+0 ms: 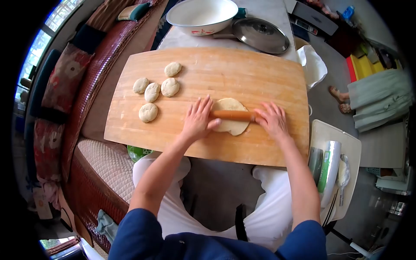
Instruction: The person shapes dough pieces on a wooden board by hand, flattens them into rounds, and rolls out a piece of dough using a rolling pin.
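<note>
A wooden rolling pin (234, 115) lies across a flattened sheet of dough (236, 127) on a large wooden board (208, 147). My left hand (199, 119) holds the pin's left end under the palm, its fingers stretched forward. At the right end, my right hand (272, 120) holds the pin the same way, thumb against it. The dough is rounded, uneven at its near edge, and partly covered by the pin. Several small dough balls (170, 87) sit on the board's left side, apart from my hands.
Behind the board stand a white enamel basin (202, 18) and a metal pan lid (260, 34). A tray (353, 173) at right carries a roll of plastic film (330, 171) and chopsticks. A sofa (82, 108) runs along the left. Another person's feet (340, 99) show at right.
</note>
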Available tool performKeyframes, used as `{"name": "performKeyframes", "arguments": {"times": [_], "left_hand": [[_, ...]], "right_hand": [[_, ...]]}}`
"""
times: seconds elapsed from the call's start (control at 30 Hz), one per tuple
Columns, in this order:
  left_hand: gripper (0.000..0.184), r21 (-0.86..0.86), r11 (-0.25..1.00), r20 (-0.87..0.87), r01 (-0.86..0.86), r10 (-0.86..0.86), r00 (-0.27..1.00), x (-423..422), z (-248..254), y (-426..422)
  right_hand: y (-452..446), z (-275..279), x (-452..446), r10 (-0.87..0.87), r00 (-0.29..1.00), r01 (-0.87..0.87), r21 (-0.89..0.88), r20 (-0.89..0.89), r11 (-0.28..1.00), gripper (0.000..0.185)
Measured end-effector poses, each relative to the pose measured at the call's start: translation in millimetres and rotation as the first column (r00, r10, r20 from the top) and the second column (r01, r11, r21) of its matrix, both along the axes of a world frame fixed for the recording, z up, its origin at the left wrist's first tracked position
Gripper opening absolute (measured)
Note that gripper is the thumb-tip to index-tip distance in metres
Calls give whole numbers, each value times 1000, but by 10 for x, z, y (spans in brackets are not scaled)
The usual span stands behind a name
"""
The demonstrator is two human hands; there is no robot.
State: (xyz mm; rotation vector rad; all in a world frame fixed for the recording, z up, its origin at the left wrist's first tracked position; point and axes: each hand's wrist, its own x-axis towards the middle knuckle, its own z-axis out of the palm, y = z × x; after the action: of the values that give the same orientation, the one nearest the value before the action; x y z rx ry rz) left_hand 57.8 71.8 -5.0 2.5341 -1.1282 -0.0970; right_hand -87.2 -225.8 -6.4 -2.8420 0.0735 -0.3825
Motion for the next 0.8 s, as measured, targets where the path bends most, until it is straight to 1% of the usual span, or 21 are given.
{"name": "performKeyframes", "arguments": {"times": [0.07, 0.13, 0.2, 0.23, 0.3, 0.33, 0.37, 0.47, 0.57, 0.67, 0.7, 0.77, 0.8], "left_hand": [[95, 60, 994, 19, 95, -96, 995, -340, 78, 265], [88, 76, 986, -20, 146, -145, 989, -607, 175, 426], [83, -45, 998, -81, 36, -40, 996, -531, 189, 420], [80, -104, 994, -116, -24, 12, 993, -480, 199, 402], [76, -276, 934, -123, -227, 200, 972, -340, 190, 214], [74, -357, 877, -142, -321, 289, 947, -306, 154, 79], [74, -290, 898, -106, -331, 314, 943, -325, 81, -98], [77, -11, 963, -84, -269, 267, 960, -512, 115, -611], [88, 90, 989, 117, -118, 107, 987, -527, 42, -867], [93, 147, 968, 153, 202, -224, 962, -287, -1, -785], [94, 136, 939, 194, 314, -337, 921, -208, 26, -703], [91, 127, 935, 176, 330, -348, 921, -135, 181, -517], [91, 121, 934, 165, 336, -353, 921, -134, 279, -424]], "right_hand": [[187, 147, -322, -2, 997, 8, 77, -72, 997, 35], [266, 250, -500, 11, 994, 6, 156, -107, 988, 37], [293, 280, -588, 41, 993, -12, 248, -111, 969, 39], [251, 375, -583, 37, 998, -19, 272, -60, 962, 39], [133, 307, -537, -186, 982, 162, 434, 12, 886, 37], [62, 264, -514, -299, 954, 242, 514, 31, 823, 36], [-29, 226, -464, -333, 933, 207, 549, 139, 810, 34], [-108, 256, -385, -451, 887, 287, 648, 97, 705, 34], [-168, -7, -454, -446, 888, 274, 651, 111, 708, 34], [-201, 25, -525, -424, 899, 270, 621, 111, 736, 33], [-220, 63, -564, -375, 920, 250, 566, 114, 785, 34], [-252, 144, -620, -275, 955, 196, 454, 114, 869, 34], [-246, 167, -637, -222, 971, 165, 430, 85, 888, 35]]}}
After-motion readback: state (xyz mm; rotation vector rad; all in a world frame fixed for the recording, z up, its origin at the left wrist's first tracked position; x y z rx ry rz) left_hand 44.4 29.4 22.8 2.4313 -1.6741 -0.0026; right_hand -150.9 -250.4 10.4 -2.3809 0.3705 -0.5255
